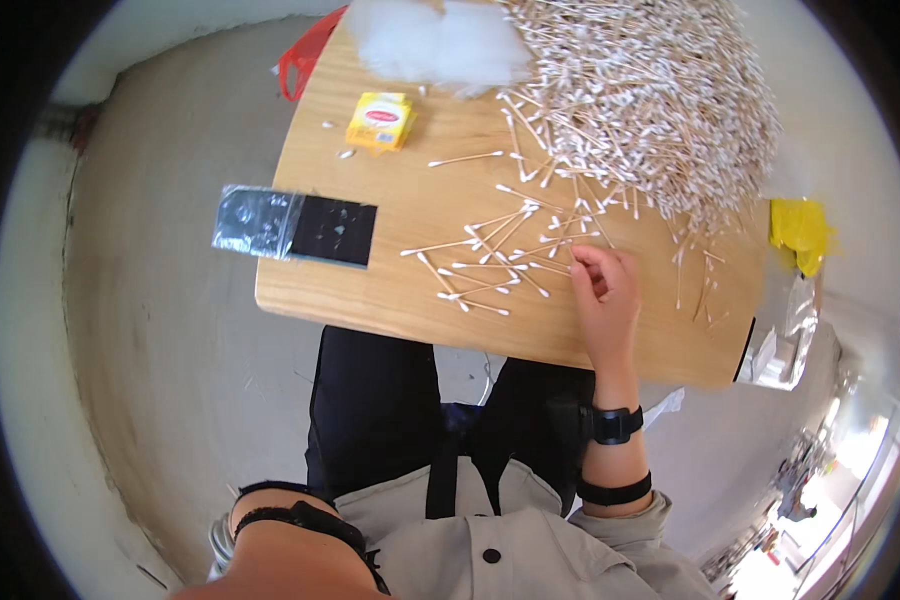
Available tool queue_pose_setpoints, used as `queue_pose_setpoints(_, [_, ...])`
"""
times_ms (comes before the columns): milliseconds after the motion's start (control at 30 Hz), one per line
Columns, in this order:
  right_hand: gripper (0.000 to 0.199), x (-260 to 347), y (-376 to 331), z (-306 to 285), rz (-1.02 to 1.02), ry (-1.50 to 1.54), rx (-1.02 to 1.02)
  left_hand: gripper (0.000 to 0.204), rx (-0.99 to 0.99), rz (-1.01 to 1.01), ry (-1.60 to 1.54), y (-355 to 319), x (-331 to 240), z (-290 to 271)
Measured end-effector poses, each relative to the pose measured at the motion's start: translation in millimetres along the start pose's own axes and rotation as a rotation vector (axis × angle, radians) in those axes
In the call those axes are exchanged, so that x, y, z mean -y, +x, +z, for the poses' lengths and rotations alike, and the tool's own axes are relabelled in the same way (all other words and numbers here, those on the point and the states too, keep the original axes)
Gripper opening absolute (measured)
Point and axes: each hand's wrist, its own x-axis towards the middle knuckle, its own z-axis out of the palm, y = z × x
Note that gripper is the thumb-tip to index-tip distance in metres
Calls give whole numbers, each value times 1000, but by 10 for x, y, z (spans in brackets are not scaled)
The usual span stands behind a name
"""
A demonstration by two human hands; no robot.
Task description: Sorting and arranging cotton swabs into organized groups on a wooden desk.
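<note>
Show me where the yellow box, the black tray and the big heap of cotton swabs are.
yellow box (379, 120), head view, middle of its top face
black tray (334, 231), head view, its dark right half
heap of cotton swabs (650, 95), head view, centre of the pile

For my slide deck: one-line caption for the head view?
Right hand touches loose cotton swabs on a wooden table beside a large swab pile.

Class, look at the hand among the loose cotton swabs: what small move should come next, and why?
Probably pinch one swab: the right hand rests with fingers curled among the scattered cotton swabs on the wooden table, apparently holding none yet.
</note>
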Motion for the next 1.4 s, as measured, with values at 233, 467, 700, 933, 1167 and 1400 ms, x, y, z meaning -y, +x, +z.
queue_pose_setpoints(233, [15, 43, -52, 19, 18, -23, -15, 32, -17, 98, -146, 40, 60, -107])
queue_pose_setpoints(467, [15, 43, -37, 5, 26, -10, -36, 39, -105, 118, -255, -208, -59, -163])
queue_pose_setpoints(700, [14, -32, -29, 37, 23, -13, -40, 45, -89, 86, -456, -201, -94, -103])
queue_pose_setpoints(933, [14, 63, -30, 35, 54, 3, -48, 51, -79, 31, -659, -184, -109, -34])
queue_pose_setpoints(1167, [14, 68, -13, 56, 82, 27, -23, 57, -99, -43, -802, -205, -212, 36])
queue_pose_setpoints(1400, [15, 24, -33, 6, 60, 32, -33, 72, -248, -394, -870, -6, 217, 9])
